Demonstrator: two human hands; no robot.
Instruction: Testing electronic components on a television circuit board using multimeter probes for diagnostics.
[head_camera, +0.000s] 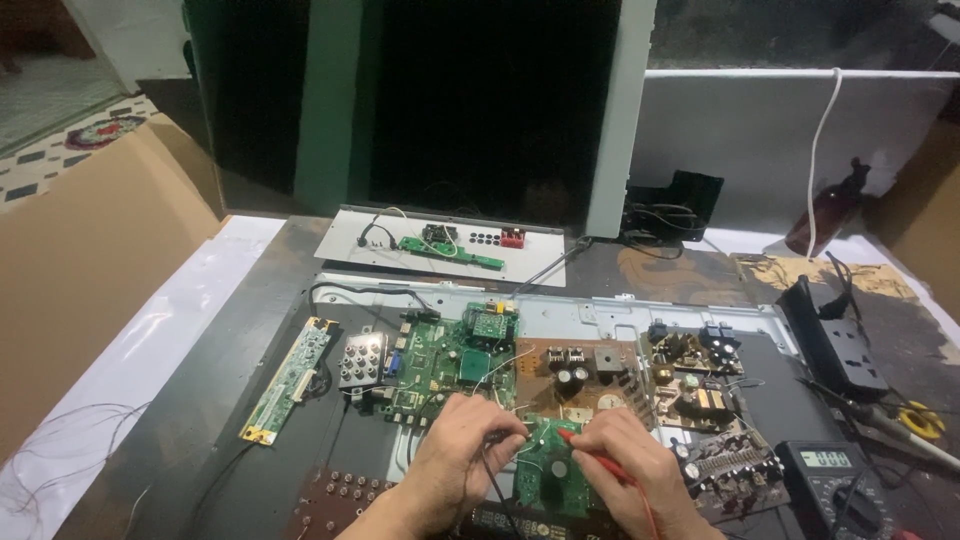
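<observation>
My left hand (462, 455) pinches a black test probe (493, 470) against a small green circuit board (546, 468) at the bottom centre. Opposite it, my right hand (622, 462) holds a red test probe (592, 455) whose tip touches the same board. Red and black leads run down out of the picture. Behind the hands lie a larger green main board (452, 363) and a brown power board (575, 375) on a metal chassis (560, 315).
A digital multimeter (835, 480) sits at the lower right beside a black power strip (835, 340) and a soldering iron (900, 432). A narrow green strip board (288, 378) lies left. A white panel with a small board (440, 243) rests farther back. Cardboard (90, 250) leans at left.
</observation>
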